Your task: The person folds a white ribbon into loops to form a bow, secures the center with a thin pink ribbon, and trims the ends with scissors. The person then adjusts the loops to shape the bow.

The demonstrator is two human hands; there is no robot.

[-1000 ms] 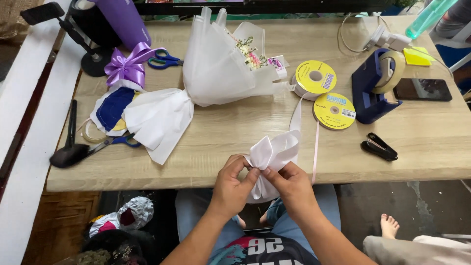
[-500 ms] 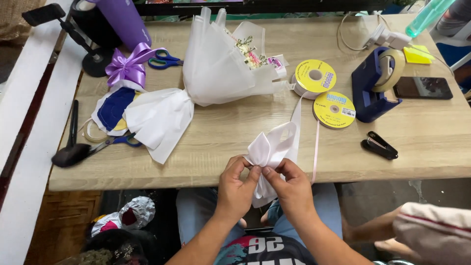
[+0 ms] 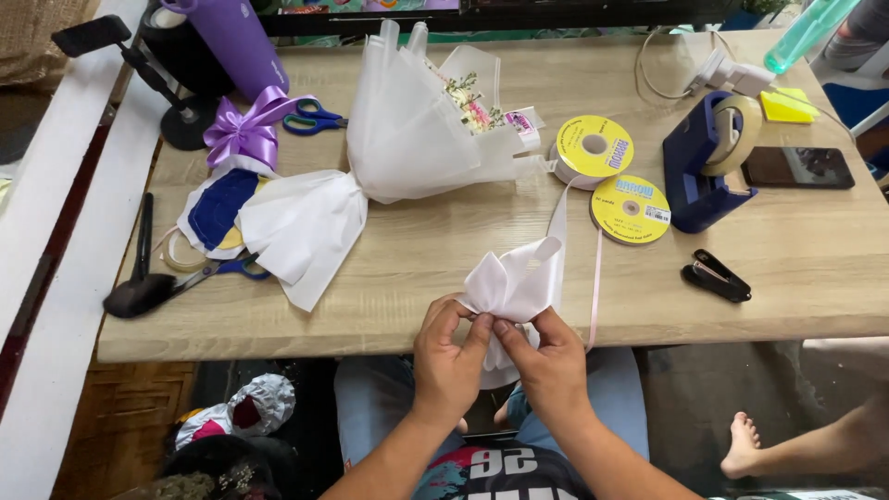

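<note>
My left hand (image 3: pixel 448 354) and my right hand (image 3: pixel 548 359) meet at the near edge of the wooden table (image 3: pixel 435 259). Together they pinch the gathered middle of a white ribbon bow (image 3: pixel 514 281), whose loops stand up over the table edge. A white ribbon strand (image 3: pixel 558 206) runs from the bow back to a yellow ribbon spool (image 3: pixel 593 146). A second yellow spool (image 3: pixel 631 208) lies flat beside it, with a thin pale pink strand (image 3: pixel 594 287) trailing toward my right hand.
A white-wrapped bouquet (image 3: pixel 407 139) lies mid-table, a white wrap (image 3: pixel 301 227) and purple bow (image 3: pixel 243 130) left. Blue-handled scissors (image 3: pixel 315 118), a blue tape dispenser (image 3: pixel 708 162), a black stapler (image 3: pixel 715 275), a phone (image 3: pixel 796 168), a purple bottle (image 3: pixel 236 42). Another person's bare foot (image 3: pixel 745 444) lower right.
My hands have kept pinching the bow at the table edge, fingers shifting slightly. The other person's leg at the lower right has moved, now showing a bare foot.
</note>
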